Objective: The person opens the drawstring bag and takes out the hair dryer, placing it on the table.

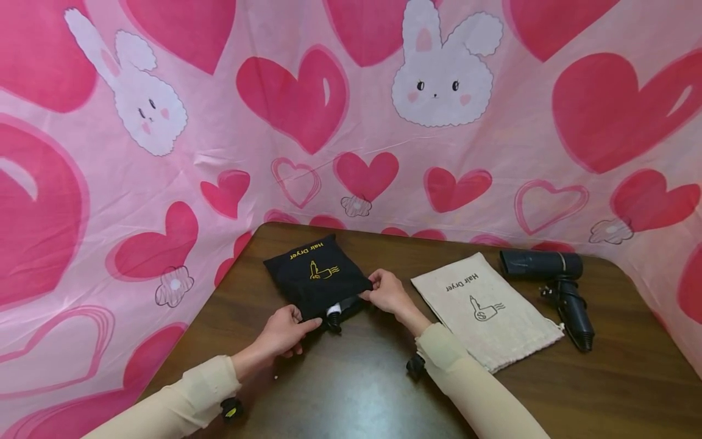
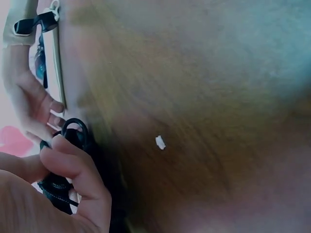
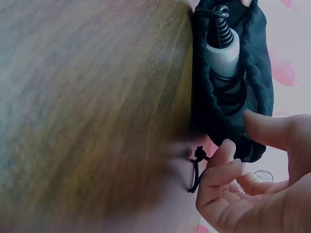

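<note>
Brown tabletop (image 1: 351, 396); left hand (image 1: 278, 332), right hand (image 1: 389, 292): fingers clamped on black pouch (image 1: 307, 289) at open mouth; white handle (image 3: 224, 57), black cord (image 3: 230, 94) inside.

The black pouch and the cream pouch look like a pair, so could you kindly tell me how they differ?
Print: the black pouch has yellow print; the cream pouch has dark print.
Contents: the black pouch bulges around a white handle; the cream pouch lies flat.
Handling: the left hand and right hand grip the black pouch; neither holds the cream pouch.
Shared: both read "Hair Dryer" beside a dryer drawing.
</note>
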`<state>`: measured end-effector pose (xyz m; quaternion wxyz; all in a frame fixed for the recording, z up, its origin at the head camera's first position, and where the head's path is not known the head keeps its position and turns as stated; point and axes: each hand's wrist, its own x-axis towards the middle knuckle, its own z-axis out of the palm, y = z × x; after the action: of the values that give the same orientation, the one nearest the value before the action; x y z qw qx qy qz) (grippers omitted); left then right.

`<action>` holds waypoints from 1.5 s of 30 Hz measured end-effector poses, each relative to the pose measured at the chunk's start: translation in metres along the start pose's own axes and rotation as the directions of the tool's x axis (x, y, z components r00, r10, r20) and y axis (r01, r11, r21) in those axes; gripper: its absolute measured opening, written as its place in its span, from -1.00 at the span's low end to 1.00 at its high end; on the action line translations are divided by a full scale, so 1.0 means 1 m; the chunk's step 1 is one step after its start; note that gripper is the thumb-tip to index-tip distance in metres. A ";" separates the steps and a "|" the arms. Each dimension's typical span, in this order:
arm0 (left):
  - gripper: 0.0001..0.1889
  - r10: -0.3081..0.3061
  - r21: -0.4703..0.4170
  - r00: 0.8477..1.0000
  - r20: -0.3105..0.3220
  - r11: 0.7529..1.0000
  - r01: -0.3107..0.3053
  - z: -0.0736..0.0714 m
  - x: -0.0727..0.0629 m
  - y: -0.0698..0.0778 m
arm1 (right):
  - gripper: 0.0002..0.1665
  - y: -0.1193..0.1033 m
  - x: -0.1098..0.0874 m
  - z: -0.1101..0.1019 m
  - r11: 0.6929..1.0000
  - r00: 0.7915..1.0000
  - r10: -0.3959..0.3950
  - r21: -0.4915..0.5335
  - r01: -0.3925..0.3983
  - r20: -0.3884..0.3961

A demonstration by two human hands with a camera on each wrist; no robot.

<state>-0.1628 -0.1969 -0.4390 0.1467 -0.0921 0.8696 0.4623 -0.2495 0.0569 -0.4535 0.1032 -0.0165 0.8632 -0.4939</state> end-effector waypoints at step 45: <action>-0.76 0.095 0.283 0.995 0.022 0.954 -0.098 -0.013 -0.003 -0.010 | -0.87 0.010 0.005 -0.022 1.000 1.000 -0.003 -0.024 0.003 -0.003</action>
<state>-0.1596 -0.2133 -0.4388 0.1393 -0.0257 0.9297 0.3399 -0.2581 0.0798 -0.4524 0.1010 -0.0182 0.8693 -0.4835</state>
